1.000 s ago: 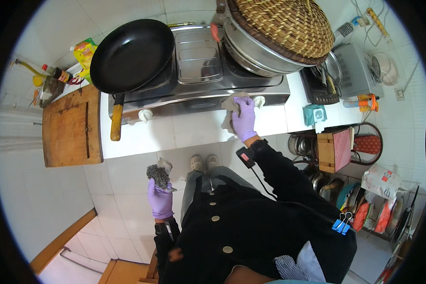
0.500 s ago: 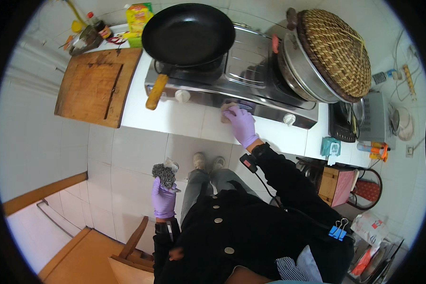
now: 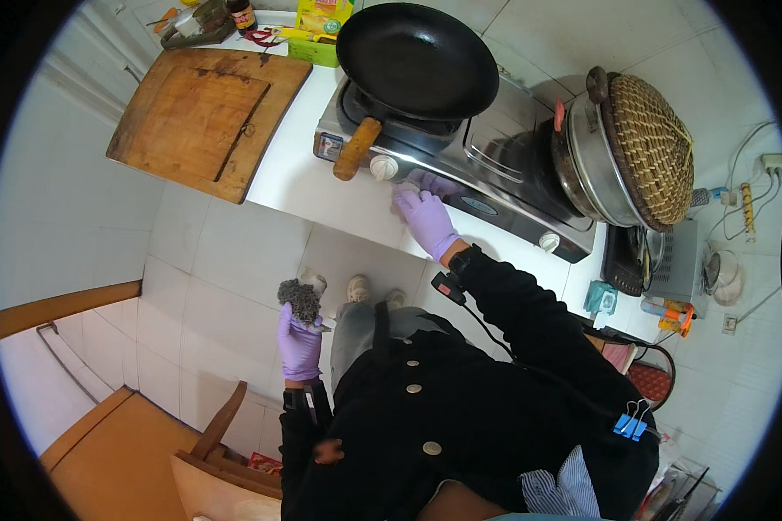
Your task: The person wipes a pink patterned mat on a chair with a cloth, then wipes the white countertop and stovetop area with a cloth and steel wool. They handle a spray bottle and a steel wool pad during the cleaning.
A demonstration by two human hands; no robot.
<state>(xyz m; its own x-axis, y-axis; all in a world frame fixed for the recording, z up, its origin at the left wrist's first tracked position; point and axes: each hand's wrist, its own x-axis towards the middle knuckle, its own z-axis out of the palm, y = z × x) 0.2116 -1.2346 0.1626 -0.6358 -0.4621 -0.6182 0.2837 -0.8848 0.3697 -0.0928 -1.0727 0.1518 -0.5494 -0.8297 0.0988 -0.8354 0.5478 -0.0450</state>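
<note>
My right hand [image 3: 427, 222], in a purple glove, presses a small greyish cleaning pad [image 3: 406, 188] to the shiny front panel of the gas stove [image 3: 447, 184]. The pad is mostly hidden under the fingers, so I cannot tell cloth from sponge. Just left of it is a white control knob [image 3: 383, 168]. My left hand [image 3: 300, 347], gloved too, is held over the floor, closed around a grey steel wool scourer [image 3: 299, 301] and a crumpled whitish thing. A black wok [image 3: 417, 61] with a wooden handle [image 3: 357, 149] sits on the left burner.
A wooden cutting board [image 3: 182, 122] lies on the white counter [image 3: 308, 187] at left. At right, a steel pot [image 3: 595, 156] under a woven lid [image 3: 652, 152] covers the other burner. A teal packet [image 3: 601, 298] lies farther right. A wooden chair [image 3: 222, 425] stands behind at lower left.
My right hand has slid the pad leftward along the stove front, closer to the left knob. The view has shifted and turned. My left hand keeps hold of the scourer.
</note>
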